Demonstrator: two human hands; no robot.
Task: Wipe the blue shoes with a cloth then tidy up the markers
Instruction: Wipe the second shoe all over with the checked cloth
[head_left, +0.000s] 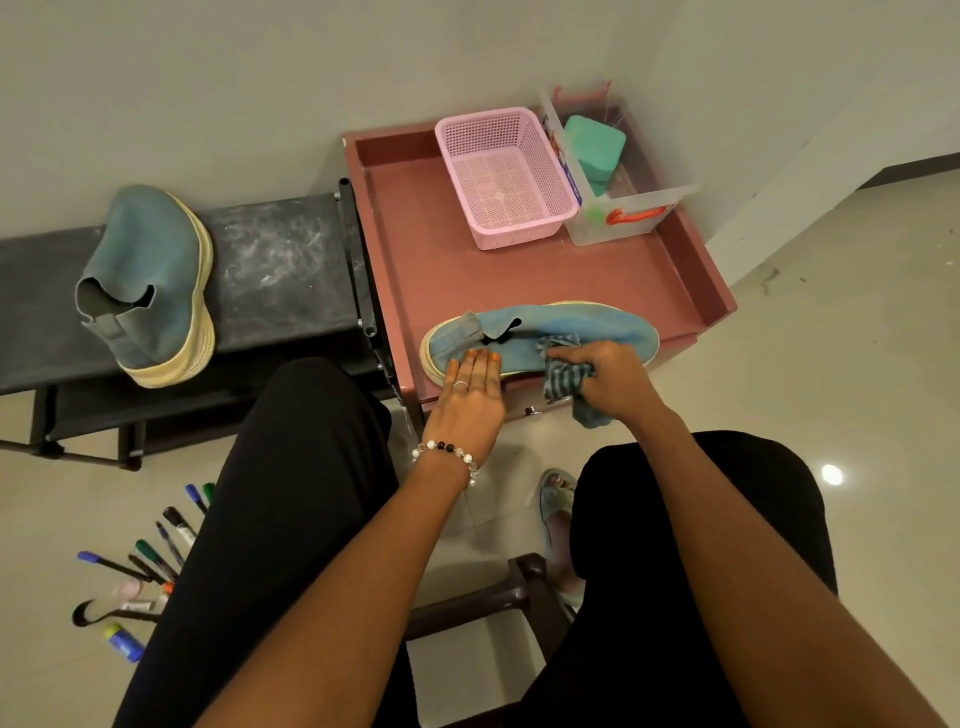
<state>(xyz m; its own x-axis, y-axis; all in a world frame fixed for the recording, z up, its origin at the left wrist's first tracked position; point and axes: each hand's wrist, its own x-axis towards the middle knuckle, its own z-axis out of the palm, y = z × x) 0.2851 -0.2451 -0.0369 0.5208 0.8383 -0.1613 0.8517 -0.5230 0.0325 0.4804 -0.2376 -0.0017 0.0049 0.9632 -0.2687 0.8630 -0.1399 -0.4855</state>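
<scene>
Loose felt-tip markers (156, 556) lay scattered on the tiled floor by the person's left knee, not yet gathered. Left hand (470, 395), fingers straight and together, pressed flat on the heel end of the light-blue cloth slip-on shoe (566, 325) at the near edge of the maroon tray-topped worktop (519, 275). Right hand (605, 376) clenched a striped grey cloth (563, 371) against the shoe's side. Wiping looked underway. Second blue shoe (150, 280) stood on the black rack. Beyond, a pink mesh plastic basket (506, 176) waited, probably for the markers.
</scene>
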